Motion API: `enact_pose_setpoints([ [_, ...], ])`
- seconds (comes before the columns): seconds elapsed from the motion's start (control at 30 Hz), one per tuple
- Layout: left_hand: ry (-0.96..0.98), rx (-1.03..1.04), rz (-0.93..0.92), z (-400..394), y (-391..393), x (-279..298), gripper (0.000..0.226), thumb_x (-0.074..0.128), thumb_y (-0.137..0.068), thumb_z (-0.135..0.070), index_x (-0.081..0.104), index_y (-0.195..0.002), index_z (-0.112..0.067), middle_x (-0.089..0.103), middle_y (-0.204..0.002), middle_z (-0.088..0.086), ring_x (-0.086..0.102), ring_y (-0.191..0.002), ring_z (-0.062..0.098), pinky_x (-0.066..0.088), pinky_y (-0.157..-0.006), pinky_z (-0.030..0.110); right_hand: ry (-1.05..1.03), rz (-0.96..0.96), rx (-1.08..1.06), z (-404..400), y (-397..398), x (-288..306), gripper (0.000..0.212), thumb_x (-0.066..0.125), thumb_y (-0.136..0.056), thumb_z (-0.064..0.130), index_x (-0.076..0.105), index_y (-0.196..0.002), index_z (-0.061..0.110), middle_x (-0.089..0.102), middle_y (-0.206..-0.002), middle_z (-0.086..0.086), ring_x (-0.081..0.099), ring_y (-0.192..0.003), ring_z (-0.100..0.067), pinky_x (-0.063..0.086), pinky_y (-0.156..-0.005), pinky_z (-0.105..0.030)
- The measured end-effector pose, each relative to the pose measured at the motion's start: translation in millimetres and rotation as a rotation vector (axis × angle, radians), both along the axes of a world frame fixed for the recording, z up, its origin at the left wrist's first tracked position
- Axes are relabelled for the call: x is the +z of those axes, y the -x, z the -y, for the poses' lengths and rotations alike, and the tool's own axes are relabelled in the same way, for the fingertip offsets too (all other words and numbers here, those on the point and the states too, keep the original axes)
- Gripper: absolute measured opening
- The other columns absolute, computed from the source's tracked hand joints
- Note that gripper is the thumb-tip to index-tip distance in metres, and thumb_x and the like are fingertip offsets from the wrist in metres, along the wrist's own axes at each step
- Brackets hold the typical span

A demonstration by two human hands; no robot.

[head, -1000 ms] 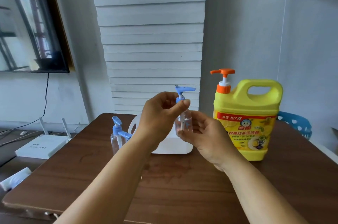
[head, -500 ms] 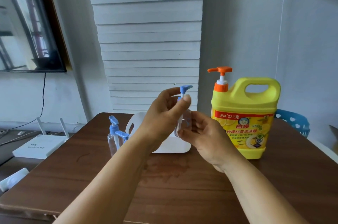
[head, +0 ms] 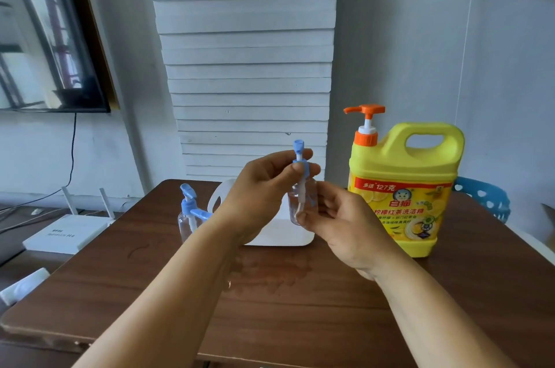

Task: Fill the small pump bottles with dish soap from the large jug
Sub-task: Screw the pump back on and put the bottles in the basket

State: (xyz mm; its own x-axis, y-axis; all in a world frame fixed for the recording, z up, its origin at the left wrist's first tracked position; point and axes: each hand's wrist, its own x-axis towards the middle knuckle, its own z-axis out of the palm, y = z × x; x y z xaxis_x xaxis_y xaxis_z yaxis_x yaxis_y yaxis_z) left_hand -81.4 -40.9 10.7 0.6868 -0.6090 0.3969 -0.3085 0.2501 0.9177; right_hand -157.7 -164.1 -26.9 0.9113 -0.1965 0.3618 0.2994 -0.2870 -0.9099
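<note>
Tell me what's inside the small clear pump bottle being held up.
Inside the small clear pump bottle only the pale dip tube of its blue pump top shows; no soap level is evident. The right hand's fingers cover its lower side and base.

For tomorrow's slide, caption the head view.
Left hand twists the blue pump on a small bottle gripped by right hand.

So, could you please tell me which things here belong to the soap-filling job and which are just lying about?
For the job:
- yellow jug
- held bottle, blue pump
- spare pump bottles
- left hand, right hand

Lying about:
- white container
- white router
- blue chair
- wall screen
</note>
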Motion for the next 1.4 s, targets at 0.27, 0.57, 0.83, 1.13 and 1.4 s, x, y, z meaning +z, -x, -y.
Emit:
enact_pose_setpoints([
  [0.27, -0.008, 0.132, 0.021, 3.8, -3.1, -1.9, 0.007, 0.071, -0.076, -0.022, 0.07, -0.081, -0.017, 0.072, -0.072, -0.003, 0.068, -0.072, 0.008, 0.051, -0.067, 0.014, 0.036, 0.012, -0.015, -2.4, -0.9, -0.9, 0.029, 0.067, -0.081, 0.016, 0.063, -0.108, 0.025, 0.071, -0.099, 0.004, 0.065, -0.097, -0.011, 0.05, -0.092, -0.04],
  [0.57, -0.068, 0.262, 0.02, 2.5, -2.7, -3.4, 0.008, 0.073, -0.074, -0.031, 0.07, -0.07, -0.025, 0.07, -0.062, -0.011, 0.063, -0.06, -0.002, 0.045, -0.057, 0.009, 0.066, -0.005, -0.043, -6.9, -3.9, -0.1, 0.029, 0.068, -0.08, 0.026, 0.062, -0.109, 0.025, 0.07, -0.099, 0.004, 0.065, -0.095, -0.011, 0.051, -0.09, -0.041],
  [0.83, -0.153, 0.235, 0.052, 0.7, 10.6, -9.2, 0.018, 0.065, -0.083, -0.026, 0.071, -0.075, -0.011, 0.072, -0.072, 0.012, 0.066, -0.071, 0.02, 0.052, -0.073, 0.032, 0.153, -0.012, -0.146, -12.7, -8.2, -7.1, 0.023, 0.067, -0.08, 0.037, 0.064, -0.096, 0.021, 0.071, -0.085, 0.002, 0.067, -0.082, -0.016, 0.053, -0.079, -0.045],
  [1.13, -0.224, 0.233, 0.058, -6.9, 12.7, -11.6, 0.015, 0.066, -0.083, -0.028, 0.071, -0.074, -0.017, 0.067, -0.058, -0.011, 0.059, -0.055, -0.003, 0.042, -0.052, 0.005, -0.053, -0.056, 0.031, -10.4, -12.6, -15.9, 0.011, 0.069, -0.081, 0.023, 0.068, -0.093, 0.022, 0.072, -0.086, 0.006, 0.067, -0.09, -0.015, 0.051, -0.086, -0.036],
  [1.4, -0.436, 0.542, 0.492, -26.5, 9.0, -9.7, 0.021, 0.062, -0.083, -0.037, 0.068, -0.1, -0.027, 0.066, -0.094, -0.018, 0.056, -0.083, -0.003, 0.043, -0.076, 0.013, 0.041, -0.175, -0.07, -18.5, -16.9, -23.2, 0.036, 0.068, -0.078, 0.021, 0.056, -0.113, 0.022, 0.067, -0.107, 0.0, 0.063, -0.098, -0.017, 0.051, -0.087, -0.036],
])
